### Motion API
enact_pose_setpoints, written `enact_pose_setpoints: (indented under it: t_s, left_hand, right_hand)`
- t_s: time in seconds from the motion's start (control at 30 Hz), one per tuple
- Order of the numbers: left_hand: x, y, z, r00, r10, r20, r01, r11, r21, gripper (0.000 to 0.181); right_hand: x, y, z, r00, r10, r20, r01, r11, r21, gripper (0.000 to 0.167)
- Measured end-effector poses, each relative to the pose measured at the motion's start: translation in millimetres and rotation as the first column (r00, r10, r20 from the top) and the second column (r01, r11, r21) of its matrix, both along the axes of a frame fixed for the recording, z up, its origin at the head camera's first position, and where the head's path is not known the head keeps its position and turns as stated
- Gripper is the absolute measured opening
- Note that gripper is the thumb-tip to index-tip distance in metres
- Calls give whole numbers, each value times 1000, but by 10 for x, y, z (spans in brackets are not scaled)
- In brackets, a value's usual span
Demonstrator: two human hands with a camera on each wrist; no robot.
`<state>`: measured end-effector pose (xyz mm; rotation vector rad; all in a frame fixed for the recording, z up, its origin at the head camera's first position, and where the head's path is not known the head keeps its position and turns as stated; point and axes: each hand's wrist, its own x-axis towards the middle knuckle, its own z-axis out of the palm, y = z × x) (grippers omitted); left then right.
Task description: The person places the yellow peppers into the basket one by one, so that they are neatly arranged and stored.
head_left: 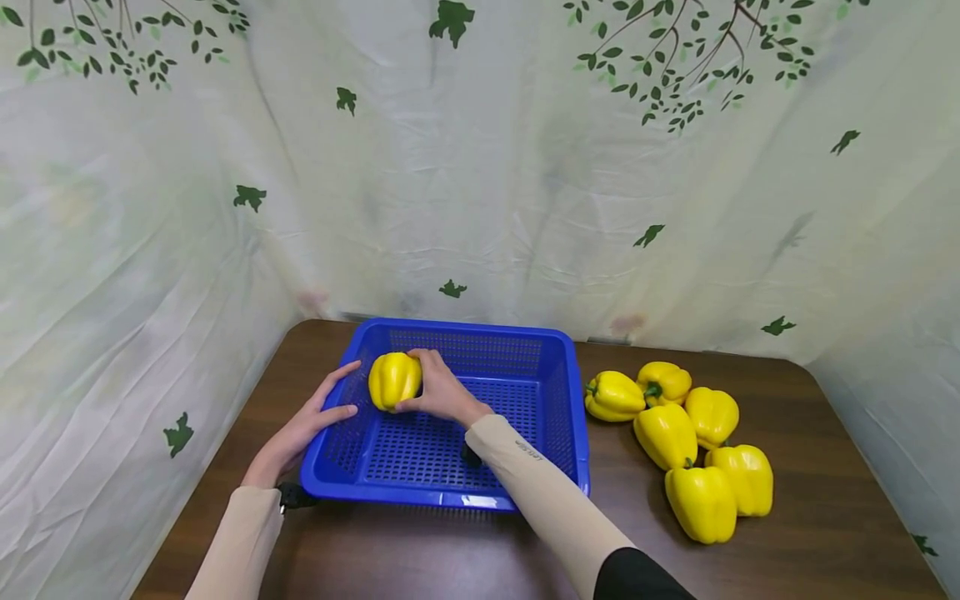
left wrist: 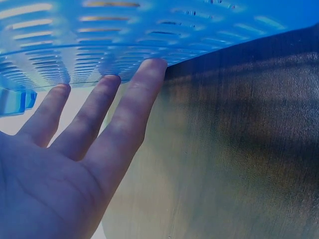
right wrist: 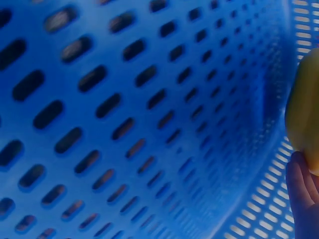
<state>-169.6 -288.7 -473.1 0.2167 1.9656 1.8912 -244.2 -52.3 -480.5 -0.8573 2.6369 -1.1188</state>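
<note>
A yellow bell pepper [head_left: 394, 381] is in the left part of the blue perforated basket [head_left: 465, 500]. My right hand [head_left: 442, 390] grips it from its right side, thumb near and fingers at the far side. In the right wrist view, part of the pepper [right wrist: 305, 112] and a finger [right wrist: 301, 186] show at the right edge. My left hand [head_left: 309, 427] is at the basket's left side, with thumb and one finger over the rim. In the left wrist view, straight, spread fingers [left wrist: 122, 117] reach to the outer wall from below.
Several more yellow bell peppers [head_left: 663, 435] lie in a cluster on the brown wooden table [head_left: 817, 500], right of the basket. Behind and beside the table hangs a pale curtain [head_left: 510, 208] with a leaf print.
</note>
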Motion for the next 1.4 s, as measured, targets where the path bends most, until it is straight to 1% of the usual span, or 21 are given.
enact_pose_setpoints:
  t_s: [0.1,0.2,0.5,0.7,0.9,1.03,1.1,1.23,1.4]
  left_hand:
    - [5,0,2,1000,2,-3,-2,1000,4,66]
    - [6,0,5,1000,4,-5,-4,1000,3,66]
    - [8,2,4,1000,5,2,-5,1000,15,65]
    - [6,1,-1,1000,11,-4,-11,1000,10,65]
    - [7,-7,-4,1000,14,-8,-14,1000,2,65]
    - [3,-7,0,1000,10,0,-10,1000,-3,64]
    - [1,-5,0,1000,11,3,-11,1000,-7,64]
    - [-5,-1,-4,1000,20,-1,-20,1000,-22,64]
    - [-6,-4,-2,1000,22,-8,-22,999,-29,65]
  right_hand:
    - [-12,-15,-38,1000,-11,5,11,1000,26,87]
    - [-16,-24,-52,999,-28,19,28,999,32,88]
    - [-15,-39,-36,999,-50,7,49,998,42,88]
    - [-13,-33,-20,999,-49,15,48,996,69,89]
    - [-3,-23,17,999,-43,-9,43,995,86,86]
    - [10,21,74,999,-42,-7,43,995,95,81]
    - [14,51,116,999,-43,1,43,996,84,79]
    - [14,117,214,999,-38,26,37,998,43,78]
    - [29,216,384,998,-19,59,21,999,-43,77]
